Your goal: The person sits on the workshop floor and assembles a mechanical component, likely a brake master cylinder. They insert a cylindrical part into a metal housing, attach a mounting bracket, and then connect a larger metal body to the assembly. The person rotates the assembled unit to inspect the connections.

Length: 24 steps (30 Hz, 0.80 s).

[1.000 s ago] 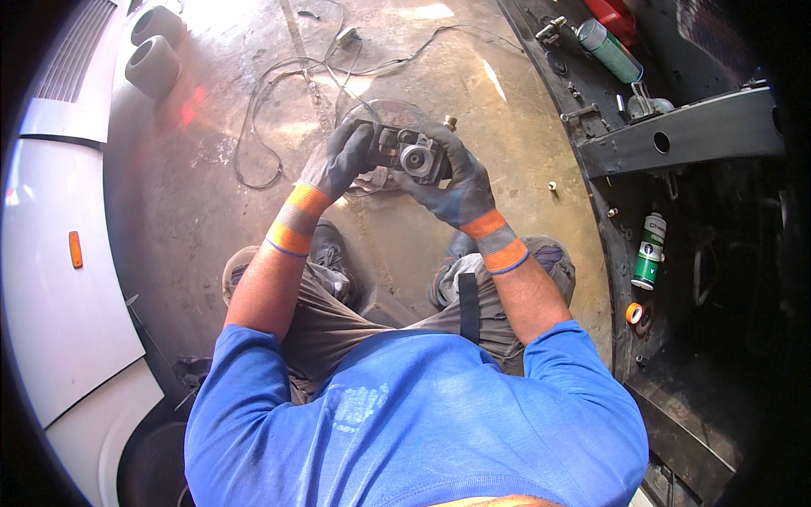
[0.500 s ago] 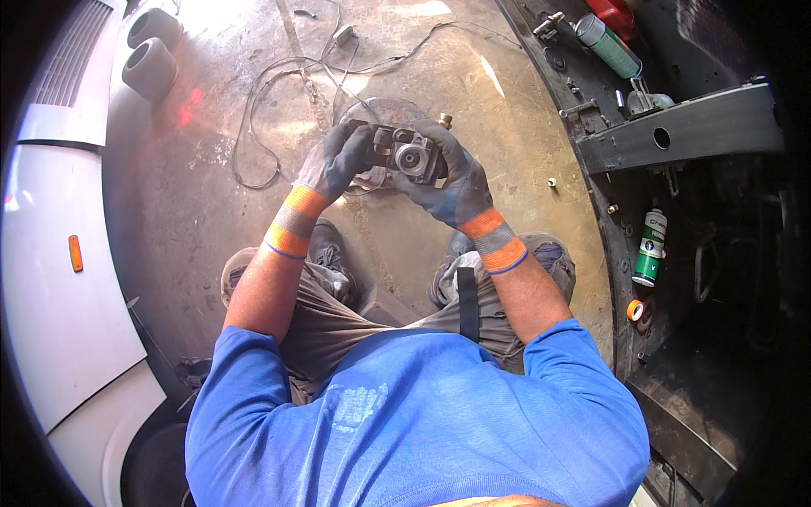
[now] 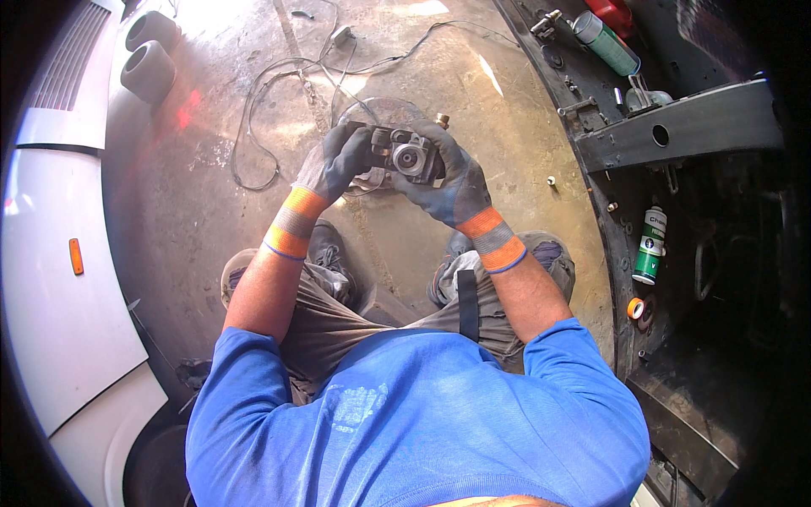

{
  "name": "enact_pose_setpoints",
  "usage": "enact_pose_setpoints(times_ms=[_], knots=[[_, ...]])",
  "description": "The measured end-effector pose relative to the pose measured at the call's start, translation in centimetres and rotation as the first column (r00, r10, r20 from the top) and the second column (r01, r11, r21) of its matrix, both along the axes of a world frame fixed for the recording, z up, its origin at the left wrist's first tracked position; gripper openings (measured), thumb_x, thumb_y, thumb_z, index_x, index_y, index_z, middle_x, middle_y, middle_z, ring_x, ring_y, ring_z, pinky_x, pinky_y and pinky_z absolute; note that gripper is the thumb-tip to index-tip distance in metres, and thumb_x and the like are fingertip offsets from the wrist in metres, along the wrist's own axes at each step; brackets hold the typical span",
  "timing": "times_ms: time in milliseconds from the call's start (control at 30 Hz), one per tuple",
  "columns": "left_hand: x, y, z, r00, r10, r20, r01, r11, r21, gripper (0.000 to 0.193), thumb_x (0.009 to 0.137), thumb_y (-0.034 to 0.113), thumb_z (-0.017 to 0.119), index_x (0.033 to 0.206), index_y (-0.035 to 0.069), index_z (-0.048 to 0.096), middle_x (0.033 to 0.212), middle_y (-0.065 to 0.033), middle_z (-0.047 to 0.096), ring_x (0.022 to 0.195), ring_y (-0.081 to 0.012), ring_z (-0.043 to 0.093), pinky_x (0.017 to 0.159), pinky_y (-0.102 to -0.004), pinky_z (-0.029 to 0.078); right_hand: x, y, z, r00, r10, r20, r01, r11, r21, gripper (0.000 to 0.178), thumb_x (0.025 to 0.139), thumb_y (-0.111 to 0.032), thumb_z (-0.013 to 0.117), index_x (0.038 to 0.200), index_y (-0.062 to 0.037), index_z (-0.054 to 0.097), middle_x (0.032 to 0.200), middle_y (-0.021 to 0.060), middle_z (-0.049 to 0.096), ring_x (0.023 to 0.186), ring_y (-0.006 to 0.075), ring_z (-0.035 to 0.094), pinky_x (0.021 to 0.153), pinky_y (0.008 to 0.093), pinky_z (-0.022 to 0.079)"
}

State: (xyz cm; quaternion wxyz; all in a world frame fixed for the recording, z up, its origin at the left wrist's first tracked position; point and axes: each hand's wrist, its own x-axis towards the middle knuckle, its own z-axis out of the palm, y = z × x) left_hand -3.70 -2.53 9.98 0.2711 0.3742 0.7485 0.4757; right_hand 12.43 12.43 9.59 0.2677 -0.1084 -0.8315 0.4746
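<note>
Both my hands wear grey and blue work gloves with orange-banded cuffs, and between them is a dark metal mechanical part (image 3: pixel 410 158). It is blocky, with a round ringed opening facing up at me. My left hand (image 3: pixel 334 156) is closed on its left end. Around its right end wrap the fingers of my right hand (image 3: pixel 456 182). A small brass fitting (image 3: pixel 442 121) shows just beyond my right fingers; whether it belongs to the part I cannot tell. Below the hands, a round flat object (image 3: pixel 390 108) on the floor is partly hidden.
A black cable (image 3: pixel 279 68) loops over the concrete floor. Two grey hollow cylinders (image 3: pixel 148 72) stand at the far left, near a white vehicle panel (image 3: pixel 68 279). On the right, a dark metal beam (image 3: pixel 718 118), spray cans (image 3: pixel 649 245) and an orange tape roll (image 3: pixel 635 308) lie among small fittings.
</note>
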Motion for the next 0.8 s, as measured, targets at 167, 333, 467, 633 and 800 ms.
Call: enact_pose_setpoints(times_ms=[167, 333, 467, 633, 800], knots=[[-1.1, -0.3, -3.0, 0.967, -0.075, -0.245, 0.099, 0.991, 0.089, 0.032, 0.099, 0.028, 0.047, 0.114, 0.002, 0.059, 0.098, -0.0117, 0.059, 0.088, -0.0189, 0.062, 0.073, -0.0312, 0.05, 0.0, 0.0, -1.2, 1.0, -0.013, 0.014, 0.013, 0.999, -0.034, 0.066, 0.072, -0.012, 0.082, 0.13, -0.0079, 0.05, 0.115, 0.0129, 0.064, 0.106, 0.0202, 0.064, 0.09, 0.0316, 0.053], [-0.4, 0.0, -1.0, 0.995, -0.058, -0.086, 0.061, 0.998, 0.035, 0.029, 0.099, 0.025, 0.047, 0.115, 0.003, 0.058, 0.098, -0.0115, 0.058, 0.089, -0.0215, 0.061, 0.074, -0.0322, 0.05, 0.0, 0.0, -0.8, 0.999, -0.002, 0.051, 0.005, 0.998, -0.061, 0.068, 0.072, -0.011, 0.082, 0.132, -0.007, 0.048, 0.114, 0.011, 0.064, 0.105, 0.0188, 0.063, 0.09, 0.0308, 0.053], [-1.1, -0.2, -2.3, 0.996, -0.068, -0.059, 0.064, 0.996, -0.063, 0.034, 0.098, 0.025, 0.051, 0.119, -0.001, 0.058, 0.1, -0.0127, 0.061, 0.087, -0.0173, 0.064, 0.071, -0.0289, 0.054, -0.2, -0.1, -1.8, 0.988, -0.006, 0.153, 0.054, 0.949, -0.311, 0.068, 0.07, -0.022, 0.083, 0.128, -0.01, 0.049, 0.109, 0.0111, 0.066, 0.1, 0.02, 0.065, 0.087, 0.032, 0.053], [-0.8, 0.3, -2.6, 0.995, 0.046, 0.084, -0.031, 0.984, -0.176, 0.036, 0.097, 0.03, 0.051, 0.112, -0.002, 0.059, 0.096, -0.0113, 0.064, 0.084, -0.0156, 0.064, 0.07, -0.0291, 0.053, -0.4, 0.3, -2.0, 0.973, 0.082, 0.217, 0.074, 0.777, -0.625, 0.063, 0.075, -0.015, 0.08, 0.128, -0.0079, 0.047, 0.107, 0.0068, 0.063, 0.088, 0.0131, 0.062, 0.071, 0.0279, 0.054], [-0.4, 0.1, -1.6, 0.998, 0.036, 0.042, -0.028, 0.983, -0.184, 0.037, 0.096, 0.036, 0.051, 0.11, 0.002, 0.055, 0.09, -0.0135, 0.065, 0.085, -0.0246, 0.065, 0.074, -0.0359, 0.05, -0.6, 0.1, -1.0, 0.968, 0.093, 0.232, 0.089, 0.737, -0.67, 0.058, 0.074, -0.019, 0.081, 0.123, -0.0089, 0.051, 0.108, 0.0064, 0.064, 0.096, 0.0134, 0.062, 0.083, 0.0293, 0.053]])
